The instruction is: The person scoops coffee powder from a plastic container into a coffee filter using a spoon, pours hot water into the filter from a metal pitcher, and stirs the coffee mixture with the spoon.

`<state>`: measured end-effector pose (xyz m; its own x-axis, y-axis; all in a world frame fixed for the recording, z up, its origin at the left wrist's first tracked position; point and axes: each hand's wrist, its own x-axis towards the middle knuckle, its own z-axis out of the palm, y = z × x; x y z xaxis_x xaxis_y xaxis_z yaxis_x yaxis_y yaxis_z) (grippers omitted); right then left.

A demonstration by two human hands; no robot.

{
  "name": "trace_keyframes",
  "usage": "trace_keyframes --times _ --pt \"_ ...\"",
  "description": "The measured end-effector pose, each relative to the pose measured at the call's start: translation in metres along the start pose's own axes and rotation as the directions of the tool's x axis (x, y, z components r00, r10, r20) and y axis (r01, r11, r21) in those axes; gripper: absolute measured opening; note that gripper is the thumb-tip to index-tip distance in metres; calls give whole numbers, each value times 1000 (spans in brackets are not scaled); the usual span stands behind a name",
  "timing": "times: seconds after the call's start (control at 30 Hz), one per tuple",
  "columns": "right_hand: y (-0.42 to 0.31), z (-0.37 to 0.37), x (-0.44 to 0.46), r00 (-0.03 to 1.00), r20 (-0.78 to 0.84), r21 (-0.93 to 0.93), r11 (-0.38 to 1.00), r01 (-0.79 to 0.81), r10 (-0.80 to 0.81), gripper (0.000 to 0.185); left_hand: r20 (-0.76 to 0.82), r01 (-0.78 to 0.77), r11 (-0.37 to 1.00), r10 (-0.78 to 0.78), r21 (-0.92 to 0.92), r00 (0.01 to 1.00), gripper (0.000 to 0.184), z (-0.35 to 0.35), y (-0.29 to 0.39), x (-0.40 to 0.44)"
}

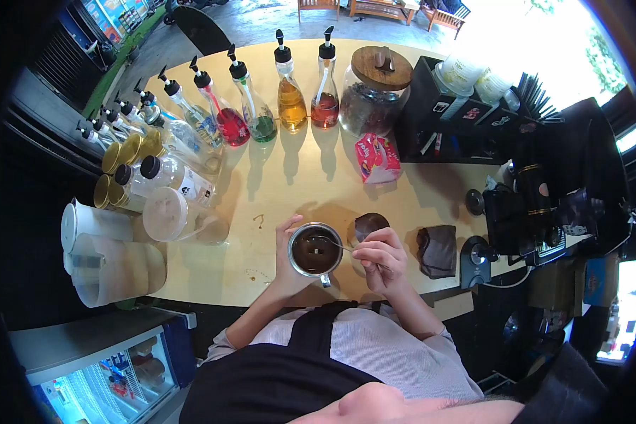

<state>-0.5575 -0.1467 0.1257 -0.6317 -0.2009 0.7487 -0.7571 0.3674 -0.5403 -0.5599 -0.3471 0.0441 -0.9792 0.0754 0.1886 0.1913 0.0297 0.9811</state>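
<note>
My left hand [285,265] is wrapped around the side of a steel mug [313,273] whose handle points toward me. Dark brown liquid [309,260] fills much of it. Between the fingertips of my right hand [381,260] is the thin handle of a spoon [341,246]; its other end dips into the liquid and is hidden. Just beyond my right hand stands a round container with a dark top [369,224], partly covered by the fingers.
Pump bottles of coloured syrup [264,127] line the far and left edges. A lidded glass jar [367,106], a pink packet [378,159], and a black cup organizer [438,113] stand beyond. A folded dark cloth [438,251] lies right; plastic pitchers [124,272] stand left.
</note>
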Motion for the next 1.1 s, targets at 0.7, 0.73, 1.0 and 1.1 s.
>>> trace_keyframes --times 0.7,0.73,1.0,1.1 --pt "0 -1 1 999 30 -28 1000 13 -12 16 -15 -22 999 23 36 1000 71 -1 -2 0" --pt "0 -1 2 998 56 -28 999 32 -30 16 -9 -17 999 17 42 1000 71 -1 -2 0" --pt "-2 -4 3 999 41 -34 999 5 -4 15 -12 32 999 -32 -40 999 72 1 3 0" --pt "0 -3 0 998 64 -14 1000 27 -26 13 -5 -3 1000 3 7 1000 75 0 -1 0"
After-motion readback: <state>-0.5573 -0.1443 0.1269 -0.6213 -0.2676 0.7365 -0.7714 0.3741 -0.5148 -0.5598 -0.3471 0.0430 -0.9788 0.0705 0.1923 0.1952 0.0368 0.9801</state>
